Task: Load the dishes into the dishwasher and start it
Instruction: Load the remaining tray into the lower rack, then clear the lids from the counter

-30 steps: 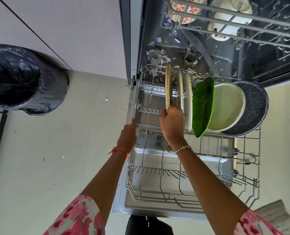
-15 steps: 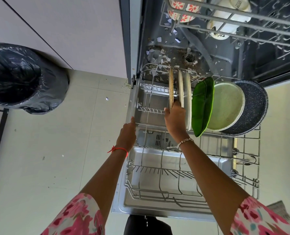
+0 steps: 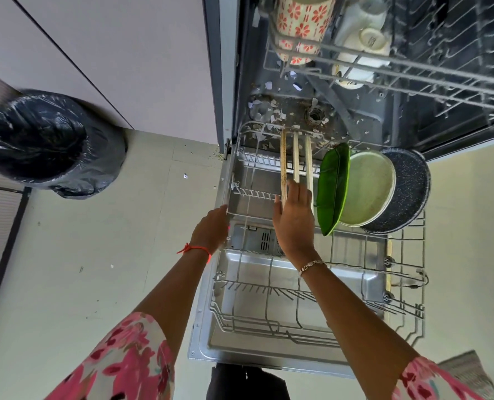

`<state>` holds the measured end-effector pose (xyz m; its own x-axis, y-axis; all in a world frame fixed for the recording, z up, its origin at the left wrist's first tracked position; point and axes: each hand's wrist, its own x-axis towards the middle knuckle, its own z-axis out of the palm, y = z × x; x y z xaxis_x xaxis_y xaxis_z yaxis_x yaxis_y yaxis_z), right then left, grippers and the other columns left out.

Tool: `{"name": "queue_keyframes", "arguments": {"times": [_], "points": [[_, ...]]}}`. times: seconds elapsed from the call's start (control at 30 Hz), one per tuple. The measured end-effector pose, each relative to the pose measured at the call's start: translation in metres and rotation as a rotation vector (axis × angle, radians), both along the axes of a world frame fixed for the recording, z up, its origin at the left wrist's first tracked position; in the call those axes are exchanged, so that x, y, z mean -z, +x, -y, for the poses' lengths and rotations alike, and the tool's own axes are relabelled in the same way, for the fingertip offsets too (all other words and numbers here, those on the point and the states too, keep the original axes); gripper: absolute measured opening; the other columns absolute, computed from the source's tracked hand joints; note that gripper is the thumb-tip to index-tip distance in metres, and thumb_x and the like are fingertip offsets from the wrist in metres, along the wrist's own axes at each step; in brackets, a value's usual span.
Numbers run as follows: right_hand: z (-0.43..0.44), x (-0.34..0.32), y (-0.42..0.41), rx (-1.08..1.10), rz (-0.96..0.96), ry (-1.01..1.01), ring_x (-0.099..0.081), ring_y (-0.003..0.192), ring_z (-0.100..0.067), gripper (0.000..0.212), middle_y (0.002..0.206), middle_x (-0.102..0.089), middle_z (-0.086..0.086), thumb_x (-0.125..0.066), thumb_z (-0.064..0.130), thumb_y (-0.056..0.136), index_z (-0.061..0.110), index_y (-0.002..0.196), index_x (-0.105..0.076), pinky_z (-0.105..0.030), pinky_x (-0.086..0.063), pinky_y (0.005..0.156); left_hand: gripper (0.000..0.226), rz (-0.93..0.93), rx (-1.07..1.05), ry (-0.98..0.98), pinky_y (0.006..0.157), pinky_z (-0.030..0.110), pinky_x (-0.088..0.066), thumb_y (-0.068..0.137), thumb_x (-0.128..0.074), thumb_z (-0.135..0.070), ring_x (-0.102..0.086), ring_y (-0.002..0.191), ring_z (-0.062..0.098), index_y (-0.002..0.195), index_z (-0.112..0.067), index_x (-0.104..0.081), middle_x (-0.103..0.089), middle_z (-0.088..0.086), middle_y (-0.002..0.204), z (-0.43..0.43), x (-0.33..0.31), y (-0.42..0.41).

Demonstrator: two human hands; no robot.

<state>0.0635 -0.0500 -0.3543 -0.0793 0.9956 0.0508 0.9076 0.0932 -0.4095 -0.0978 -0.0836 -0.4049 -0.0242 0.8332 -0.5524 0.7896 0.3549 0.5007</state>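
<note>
Overall: a head-down view of an open dishwasher (image 3: 228,82), its lower rack (image 3: 407,284) pulled out over the dropped steel door (image 3: 240,350).
Right hand (image 3: 294,217): reaches into the rack; fingers (image 3: 297,192) straight and loosely spread, not clenched, with the thumb to the left of the brown plate's near edge and the fingers to its right, touching it.
Brown plate (image 3: 283,163): thin, speckled and matte, standing on edge in the far left tines of the lower rack.
White plates (image 3: 296,160): two smooth ones, upright just to the right of the brown plate, in parallel slots.
Leaf dish (image 3: 333,186): glossy green and pointed, leaning on edge.
Round plate (image 3: 367,189): pale green, behind the leaf dish.
Pan (image 3: 407,192): dark, white-flecked, at the rack's right.
Left hand (image 3: 211,226): rests against the rack's left rim; its fingers are hidden, so whether they grip the rim cannot be told.
Upper rack (image 3: 413,70): grey wire, holding a floral mug (image 3: 300,15) and white cups (image 3: 367,39).
Tub floor (image 3: 355,116): scattered with pale flakes.
Bin (image 3: 37,140): round, lined with crinkled black plastic, on the tiled floor at left.
</note>
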Motion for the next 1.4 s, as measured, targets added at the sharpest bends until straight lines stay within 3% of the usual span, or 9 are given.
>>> {"name": "queue_keyframes", "arguments": {"times": [0.13, 0.23, 0.33, 0.5, 0.67, 0.93, 1.13, 1.4], "points": [[0.007, -0.033, 0.009, -0.203, 0.142, -0.042, -0.062, 0.085, -0.027, 0.036, 0.095, -0.062, -0.017, -0.069, 0.008, 0.078, -0.003, 0.11, -0.058, -0.036, -0.058, 0.067, 0.04, -0.037, 0.069, -0.008, 0.098, 0.037, -0.039, 0.094, -0.048, -0.014, -0.046, 0.122, 0.03, 0.132, -0.004, -0.042, -0.049, 0.017, 0.133, -0.001, -0.064, -0.004], [0.013, -0.078, 0.015, -0.369, 0.277, -0.175, -0.061, 0.095, -0.031, 0.034, 0.103, -0.061, -0.018, -0.062, 0.015, 0.084, -0.003, 0.113, -0.057, -0.038, -0.054, 0.077, 0.04, -0.056, 0.111, -0.009, 0.1, 0.036, -0.038, 0.093, -0.05, -0.019, -0.044, 0.124, 0.029, 0.13, -0.005, -0.044, -0.048, 0.015, 0.133, 0.006, -0.122, -0.011], [0.02, -0.13, 0.021, -0.435, 0.29, -0.324, -0.05, 0.114, -0.028, 0.038, 0.121, -0.054, -0.015, -0.044, 0.027, 0.096, 0.003, 0.125, -0.046, -0.035, -0.044, 0.094, 0.043, -0.083, 0.132, 0.0, 0.103, 0.037, -0.036, 0.093, -0.05, -0.023, -0.041, 0.126, 0.028, 0.132, -0.005, -0.042, -0.047, 0.013, 0.135, 0.019, -0.187, -0.014], [0.038, -0.243, 0.019, -0.494, 0.285, -0.376, -0.054, 0.109, -0.025, 0.039, 0.12, -0.054, -0.014, -0.037, 0.034, 0.098, 0.004, 0.122, -0.046, -0.033, -0.044, 0.09, 0.046, -0.126, 0.139, 0.05, 0.106, 0.035, -0.031, 0.095, -0.048, -0.028, -0.037, 0.129, 0.026, 0.135, -0.006, -0.039, -0.044, 0.013, 0.138, 0.056, -0.296, -0.013], [0.056, -0.328, 0.009, -0.546, 0.243, -0.335, -0.055, 0.106, -0.027, 0.041, 0.118, -0.055, -0.014, -0.036, 0.036, 0.099, 0.003, 0.12, -0.048, -0.035, -0.045, 0.091, 0.052, -0.187, 0.101, 0.233, 0.11, 0.031, -0.024, 0.092, -0.051, -0.033, -0.034, 0.131, 0.026, 0.135, -0.006, -0.04, -0.043, 0.012, 0.14, 0.082, -0.375, -0.017], [0.055, -0.387, -0.048, -0.688, 0.236, -0.243, -0.05, 0.117, -0.029, 0.045, 0.129, -0.051, -0.015, -0.036, 0.036, 0.099, 0.002, 0.127, -0.044, -0.035, -0.041, 0.097, 0.06, -0.351, 0.046, 0.421, 0.116, 0.038, -0.008, 0.093, -0.044, -0.044, -0.013, 0.143, 0.022, 0.141, -0.01, -0.032, -0.028, 0.004, 0.15, 0.09, -0.422, -0.066], [0.049, -0.418, -0.139, -0.774, 0.208, -0.121, -0.045, 0.124, -0.026, 0.048, 0.134, -0.048, -0.013, -0.036, 0.037, 0.099, 0.002, 0.13, -0.042, -0.034, -0.037, 0.104, 0.059, -0.381, -0.077, 0.578, 0.117, 0.038, -0.007, 0.091, -0.047, -0.048, -0.016, 0.142, 0.02, 0.137, -0.012, -0.038, -0.033, 0.003, 0.147, 0.099, -0.444, -0.149], [0.035, -0.444, -0.291, -0.72, 0.077, -0.012, -0.046, 0.124, -0.024, 0.046, 0.134, -0.05, -0.012, -0.037, 0.036, 0.099, 0.002, 0.13, -0.044, -0.032, -0.037, 0.103, 0.057, -0.373, -0.093, 0.59, 0.116, 0.042, -0.01, 0.091, -0.05, -0.044, -0.016, 0.142, 0.021, 0.136, -0.011, -0.038, -0.033, 0.005, 0.147, 0.093, -0.466, -0.305]]}}
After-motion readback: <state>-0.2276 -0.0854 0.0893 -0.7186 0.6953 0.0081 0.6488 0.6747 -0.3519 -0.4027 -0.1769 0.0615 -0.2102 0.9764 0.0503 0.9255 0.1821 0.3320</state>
